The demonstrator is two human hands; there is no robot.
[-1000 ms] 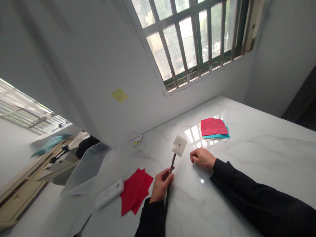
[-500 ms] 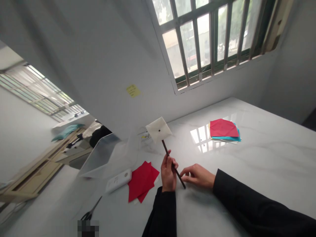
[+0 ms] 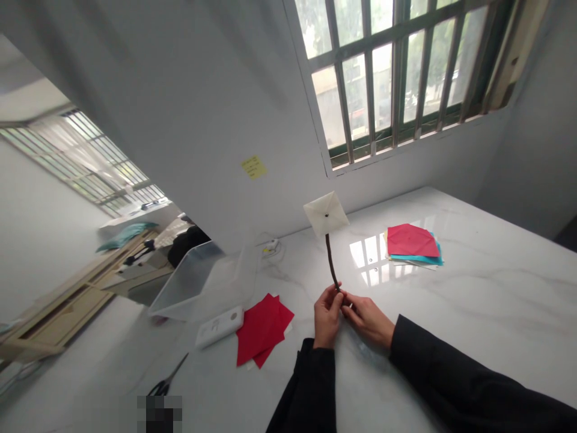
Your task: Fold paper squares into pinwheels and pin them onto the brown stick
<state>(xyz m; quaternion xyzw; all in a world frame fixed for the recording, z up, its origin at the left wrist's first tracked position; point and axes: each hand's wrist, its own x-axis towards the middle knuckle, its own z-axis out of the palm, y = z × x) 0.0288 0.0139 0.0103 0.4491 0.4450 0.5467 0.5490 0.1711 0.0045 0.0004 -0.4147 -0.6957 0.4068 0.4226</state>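
Observation:
A white folded paper square with a dark pin at its middle tops a thin brown stick (image 3: 331,258), like a paper pinwheel (image 3: 326,214). Closed round the lower part of the stick is my left hand (image 3: 327,316). My right hand (image 3: 368,317) meets it there, its thumb and fingers pinched at the stick's lower end, which the fingers mostly hide. The stick bows slightly between the hands and the paper. Left of my hands lie red paper sheets (image 3: 262,329), overlapping, with a bit of white paper under them.
A stack of coloured paper (image 3: 412,240), red on top, lies at the back right. On the left are a white oblong case (image 3: 220,328), a clear plastic bin (image 3: 180,294) and black-handled scissors (image 3: 166,379). A barred window (image 3: 383,90) is above the table.
My left hand has shifted right and down the stick. My right hand, formerly apart beside the stick, now pinches its lower end. The pinwheel stands more upright and its stick looks bent.

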